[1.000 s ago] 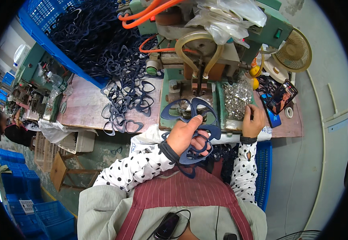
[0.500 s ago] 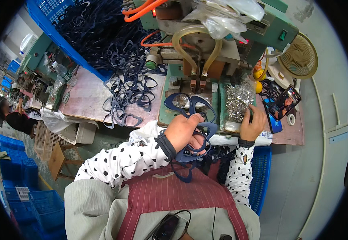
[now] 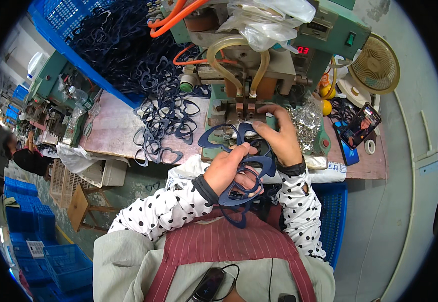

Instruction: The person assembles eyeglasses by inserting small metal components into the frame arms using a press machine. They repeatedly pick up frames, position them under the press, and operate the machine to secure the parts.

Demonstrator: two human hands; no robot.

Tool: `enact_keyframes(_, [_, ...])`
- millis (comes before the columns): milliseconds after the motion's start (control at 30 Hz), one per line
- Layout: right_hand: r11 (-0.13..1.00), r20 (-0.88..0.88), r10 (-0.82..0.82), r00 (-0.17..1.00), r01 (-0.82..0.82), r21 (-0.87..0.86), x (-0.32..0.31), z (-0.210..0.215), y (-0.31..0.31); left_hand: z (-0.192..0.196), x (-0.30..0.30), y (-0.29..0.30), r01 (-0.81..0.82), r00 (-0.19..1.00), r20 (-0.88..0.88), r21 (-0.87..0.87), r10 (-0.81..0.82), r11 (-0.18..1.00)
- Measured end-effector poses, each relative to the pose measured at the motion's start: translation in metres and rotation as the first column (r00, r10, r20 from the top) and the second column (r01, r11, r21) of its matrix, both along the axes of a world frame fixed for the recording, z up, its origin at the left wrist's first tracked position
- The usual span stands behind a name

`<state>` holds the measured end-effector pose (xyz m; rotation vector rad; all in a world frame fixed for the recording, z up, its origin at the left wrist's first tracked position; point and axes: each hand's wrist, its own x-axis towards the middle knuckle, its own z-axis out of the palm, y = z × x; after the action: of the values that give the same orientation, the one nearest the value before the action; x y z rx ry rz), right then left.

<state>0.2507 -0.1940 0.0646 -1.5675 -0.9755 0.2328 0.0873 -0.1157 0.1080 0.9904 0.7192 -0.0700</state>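
Left hand [image 3: 227, 168]: clamped on a stack of dark blue heart-shaped frames [image 3: 244, 189], centre frame.
Right hand [image 3: 278, 137]: fingers together, seating one frame [image 3: 224, 138] at the green machine [image 3: 274, 60].
Left to do: loose frames heaped on the desk [image 3: 113, 131], upper left; finished count cannot be told.

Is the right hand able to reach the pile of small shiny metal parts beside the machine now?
Probably yes. The right hand rests on the dark blue frame at the machine, and the shiny metal parts lie just to its right on the same surface, with nothing between them.
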Motion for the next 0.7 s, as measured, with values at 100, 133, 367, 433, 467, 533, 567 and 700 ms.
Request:
enact_keyframes(100, [0.999, -0.078, 0.017, 0.997, -0.02, -0.027, 0.001, 0.002, 0.003, 0.005, -0.001, -0.003, -0.004, 0.998, 0.067, -0.095, 0.011, 0.995])
enact_keyframes(133, [0.999, -0.089, 0.004, 0.996, -0.008, -0.04, 0.0, 0.006, 0.005, 0.006, -0.001, -0.003, 0.019, 0.997, 0.076, -0.135, -0.009, 0.991])
enact_keyframes(367, [0.993, -0.031, 0.052, 0.998, -0.055, -0.103, 0.007, 0.012, 0.007, -0.018, -0.001, 0.001, 0.24, 0.942, 0.299, -0.278, -0.154, 0.93])
enact_keyframes(433, [0.995, 0.025, 0.041, 0.999, -0.038, -0.095, 0.007, 0.01, 0.007, -0.023, 0.0, 0.001, 0.229, 0.941, 0.302, -0.231, -0.154, 0.946])
enact_keyframes(467, [0.996, 0.055, 0.035, 0.998, -0.03, -0.087, 0.007, 0.009, 0.008, -0.023, 0.0, 0.0, 0.215, 0.938, 0.321, -0.246, -0.13, 0.945])
enact_keyframes(533, [0.993, 0.06, 0.057, 0.997, -0.05, -0.105, 0.008, 0.013, 0.01, -0.029, 0.0, -0.001, 0.201, 0.928, 0.361, -0.279, -0.091, 0.939])
enact_keyframes(567, [0.991, 0.062, 0.068, 0.996, -0.061, -0.117, 0.006, 0.015, 0.009, -0.032, -0.001, -0.002, 0.194, 0.922, 0.381, -0.299, -0.07, 0.934])
enact_keyframes(700, [0.985, 0.116, 0.088, 0.989, -0.07, -0.156, 0.007, 0.019, 0.009, -0.035, -0.001, -0.007, 0.195, 0.924, 0.352, -0.091, -0.152, 0.976])
